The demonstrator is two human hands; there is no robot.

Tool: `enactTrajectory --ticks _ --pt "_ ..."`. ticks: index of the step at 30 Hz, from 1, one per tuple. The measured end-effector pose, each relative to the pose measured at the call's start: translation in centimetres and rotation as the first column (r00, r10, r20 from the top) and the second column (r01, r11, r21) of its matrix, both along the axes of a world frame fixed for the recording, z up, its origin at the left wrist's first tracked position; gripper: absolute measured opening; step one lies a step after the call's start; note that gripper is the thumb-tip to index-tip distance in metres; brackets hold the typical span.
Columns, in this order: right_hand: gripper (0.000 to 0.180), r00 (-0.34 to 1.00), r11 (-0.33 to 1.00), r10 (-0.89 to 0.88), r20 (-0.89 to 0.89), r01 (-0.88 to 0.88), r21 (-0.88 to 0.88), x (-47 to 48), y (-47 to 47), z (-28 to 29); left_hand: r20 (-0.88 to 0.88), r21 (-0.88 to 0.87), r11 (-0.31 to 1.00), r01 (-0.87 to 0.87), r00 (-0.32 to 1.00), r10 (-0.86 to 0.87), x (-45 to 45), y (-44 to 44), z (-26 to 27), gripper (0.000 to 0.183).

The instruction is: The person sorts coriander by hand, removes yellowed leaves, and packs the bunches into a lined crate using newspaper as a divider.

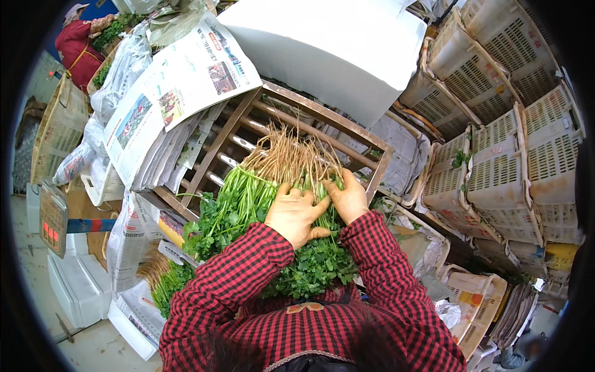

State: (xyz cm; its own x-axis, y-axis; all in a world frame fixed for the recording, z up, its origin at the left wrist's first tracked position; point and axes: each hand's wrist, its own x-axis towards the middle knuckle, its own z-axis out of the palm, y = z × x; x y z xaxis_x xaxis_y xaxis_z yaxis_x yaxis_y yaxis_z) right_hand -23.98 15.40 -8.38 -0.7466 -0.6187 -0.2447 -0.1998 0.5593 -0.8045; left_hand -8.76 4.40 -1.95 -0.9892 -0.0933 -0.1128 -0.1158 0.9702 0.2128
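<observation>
A wide bundle of leafy coriander (239,190) lies on a brown metal rack (327,116), its pale roots (293,158) pointing away from me and its leaves towards my body. My left hand (297,214) rests palm down on the middle stems, thumb and index finger apart; its other fingertips are partly sunk among the stems. Just to its right, my right hand (347,195) grips the stems at the bundle's right edge, close below the roots. Part of that hand's grip is hidden from above.
Stacked newspapers (186,88) cover the rack's left end. Beyond stands a large white block (325,42). Plastic crates (497,158) rise at right. At left are a digital scale display (53,218), white foam boxes (76,279) and more greens (167,283). A person (76,42) works upper left.
</observation>
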Motion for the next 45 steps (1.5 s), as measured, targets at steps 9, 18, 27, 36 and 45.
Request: enactTrajectory --ticks 9,18,27,36,45 --pt "0.016 0.963 0.928 -0.172 0.208 0.229 -0.293 0.5 2.1 -3.3 -0.032 0.026 0.999 0.028 0.999 -0.027 -0.8 -0.3 -1.1 0.072" --pt "0.031 0.887 0.839 -0.36 0.29 0.444 -0.314 2.0 8.8 1.7 -0.056 0.055 0.998 0.013 0.998 -0.01 -0.1 -1.0 -1.1 0.069" --pt "0.02 0.837 0.988 -0.136 0.53 0.153 0.012 -1.8 16.0 12.1 -0.034 0.039 0.999 -0.01 0.999 0.011 0.1 -0.7 -1.5 0.071" --pt "0.065 0.938 0.823 -0.198 0.285 0.316 -0.471 3.1 0.6 -5.4 -0.146 0.226 0.973 0.035 0.989 -0.002 4.2 -1.0 3.1 0.076" --pt "0.091 0.975 0.884 -0.21 0.065 0.218 -0.414 1.5 3.9 -2.0 -0.273 0.203 0.979 0.019 0.961 0.038 11.4 -2.1 7.5 0.071"
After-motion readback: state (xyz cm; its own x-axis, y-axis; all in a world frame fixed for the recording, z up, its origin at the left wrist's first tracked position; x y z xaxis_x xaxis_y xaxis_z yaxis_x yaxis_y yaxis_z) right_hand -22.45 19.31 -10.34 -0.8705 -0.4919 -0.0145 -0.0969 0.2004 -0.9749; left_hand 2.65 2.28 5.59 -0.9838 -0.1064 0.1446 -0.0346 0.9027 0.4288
